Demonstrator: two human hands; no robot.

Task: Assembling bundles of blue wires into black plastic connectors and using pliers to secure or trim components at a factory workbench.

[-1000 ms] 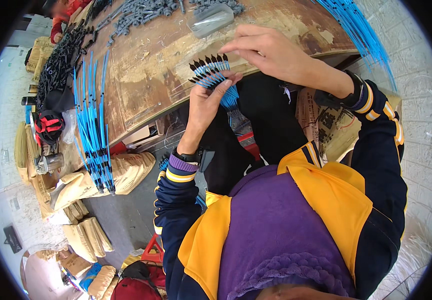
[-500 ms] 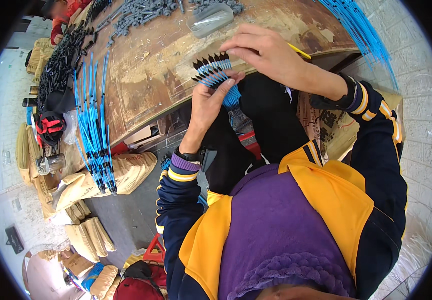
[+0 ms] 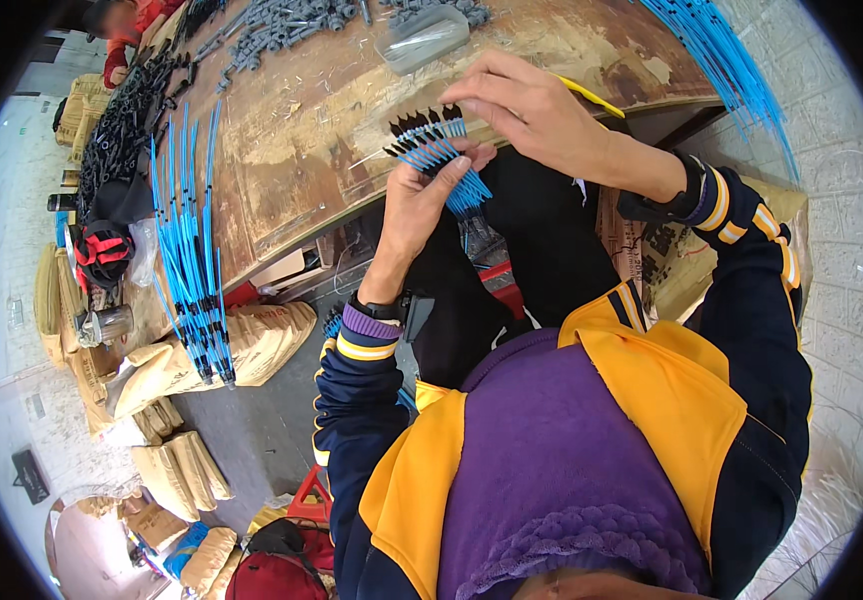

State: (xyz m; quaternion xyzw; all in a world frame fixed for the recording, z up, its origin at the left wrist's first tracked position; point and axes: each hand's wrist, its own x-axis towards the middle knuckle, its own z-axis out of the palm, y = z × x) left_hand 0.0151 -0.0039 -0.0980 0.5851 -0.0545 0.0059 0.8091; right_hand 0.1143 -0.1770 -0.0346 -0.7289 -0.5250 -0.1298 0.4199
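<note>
Head view, upper centre: left hand [image 3: 416, 208] gripped blue rods [image 3: 471, 190], running up-left; right hand [image 3: 544, 115], nearer black tips [image 3: 422, 121], grip unclear.

Handheld rods [image 3: 470, 190], blue with black tips [image 3: 435, 118]; jacket [image 3: 407, 470], navy and yellow, white-striped; shirt [image 3: 572, 440], purple; tabletop [image 3: 292, 160], mottled brown.

L hand [image 3: 420, 208]: most fingers hidden behind the held rods [image 3: 432, 150], whose exact no. can't be told; lower ends hard to make out. R hand [image 3: 542, 112]: fingertips at the black tips [image 3: 452, 113], too small to tell if anything's pinched btwn them. Yellow strip [image 3: 594, 97] partly hidden by R hand, kind unclear. Surface [image 3: 282, 150], grey parts [image 3: 287, 38] & far-R blue rods [image 3: 730, 75] cut off up top. Co-worker [image 3: 144, 14], top L: head blurred, body mostly cut off. Red bag [image 3: 274, 580] cut off at bottom.
</note>
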